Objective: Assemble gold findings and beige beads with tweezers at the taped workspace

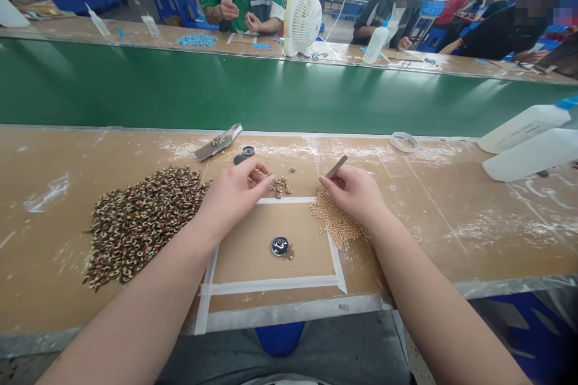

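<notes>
My left hand (239, 189) is pinched at the fingertips beside a few small brass-coloured pieces (280, 186); what it holds, if anything, is too small to name. Between thumb and fingers of my right hand (354, 189) is a thin flat grey strip (337, 166), tilted upward. That hand is over the upper edge of a pile of small tan beads (336, 219). A round dark disc with a white design (280, 246) lies between my forearms, with a brown smear (289, 251) at its right. Left of my left hand spreads a large heap of small dark, cream and red pieces (144, 222).
White tape (275, 284) frames a patch of the table. Behind my left hand are a small round black dish (248, 150) and a patterned strip (220, 142). A tape roll (404, 142) and white bottles (530, 153) stand right. Beyond the green belt (253, 93), people work near a fan (303, 18).
</notes>
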Action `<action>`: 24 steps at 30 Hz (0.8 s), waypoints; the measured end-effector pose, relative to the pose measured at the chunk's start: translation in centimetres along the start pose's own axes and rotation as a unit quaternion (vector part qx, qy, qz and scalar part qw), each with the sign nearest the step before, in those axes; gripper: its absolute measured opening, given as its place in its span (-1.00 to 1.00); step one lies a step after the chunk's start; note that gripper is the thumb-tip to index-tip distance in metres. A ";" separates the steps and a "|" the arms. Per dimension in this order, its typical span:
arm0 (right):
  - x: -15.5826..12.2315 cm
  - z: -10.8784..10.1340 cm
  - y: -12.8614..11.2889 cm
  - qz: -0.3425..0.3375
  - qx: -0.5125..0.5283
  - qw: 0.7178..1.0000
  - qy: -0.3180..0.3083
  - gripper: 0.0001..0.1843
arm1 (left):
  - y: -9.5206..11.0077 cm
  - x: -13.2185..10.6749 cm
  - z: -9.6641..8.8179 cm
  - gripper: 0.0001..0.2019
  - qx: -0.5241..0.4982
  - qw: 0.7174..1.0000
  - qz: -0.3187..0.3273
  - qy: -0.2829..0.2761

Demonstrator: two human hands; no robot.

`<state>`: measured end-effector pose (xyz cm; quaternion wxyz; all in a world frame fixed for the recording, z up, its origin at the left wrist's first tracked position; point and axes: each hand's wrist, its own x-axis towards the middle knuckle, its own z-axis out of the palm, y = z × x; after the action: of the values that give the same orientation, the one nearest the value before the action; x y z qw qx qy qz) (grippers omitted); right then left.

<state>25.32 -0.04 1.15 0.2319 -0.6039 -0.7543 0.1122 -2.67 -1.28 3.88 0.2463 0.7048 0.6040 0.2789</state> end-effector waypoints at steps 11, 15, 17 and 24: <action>0.0 0.0 0.0 -0.016 -0.010 1.000 -0.003 -0.62 | 0.2 -0.2 0.6 -0.75 -0.017 1.000 0.010 -0.016; -0.3 0.2 -0.3 -0.064 0.071 0.994 0.049 -0.69 | 0.1 0.0 1.2 -0.70 -0.112 0.991 -0.010 -0.065; -0.7 0.3 -0.9 -0.117 0.151 0.978 0.079 -0.77 | 0.0 0.0 1.8 -0.64 -0.183 0.975 -0.040 -0.123; -1.4 1.1 -2.0 -0.260 0.266 0.923 0.100 -0.94 | 0.5 -0.4 3.7 -0.64 -0.389 0.875 -0.124 -0.259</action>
<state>23.26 -1.80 0.75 0.4792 -0.3105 -0.8001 0.1837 0.15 -1.81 1.51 0.6812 0.5179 0.4438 0.2659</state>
